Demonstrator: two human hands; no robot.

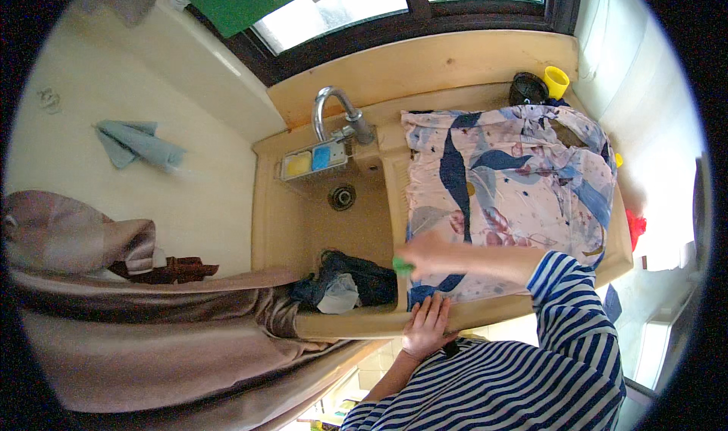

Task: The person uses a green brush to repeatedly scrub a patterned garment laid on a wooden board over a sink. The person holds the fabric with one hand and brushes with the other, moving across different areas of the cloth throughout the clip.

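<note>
A patterned pink, blue and white cloth [512,197] lies spread over the ribbed right side of a beige sink [364,232]. My right hand [425,253], somewhat blurred, is closed round a small green object [403,266] at the cloth's left edge; most of that object is hidden, so its kind is unclear. My left hand [425,326] rests with its fingers apart on the cloth's near left corner, by the sink's front rim. Inside the basin, left of my hands, dark wet-looking fabric [369,277] lies bunched with a whitish piece [339,294] on it.
A chrome faucet [335,109] rises behind the basin, beside a rack holding a yellow sponge [298,163] and a blue one [321,158]. A black container [528,88] and yellow cup [556,82] stand at the back right. Brownish-pink drapery [170,340] hangs over the left front.
</note>
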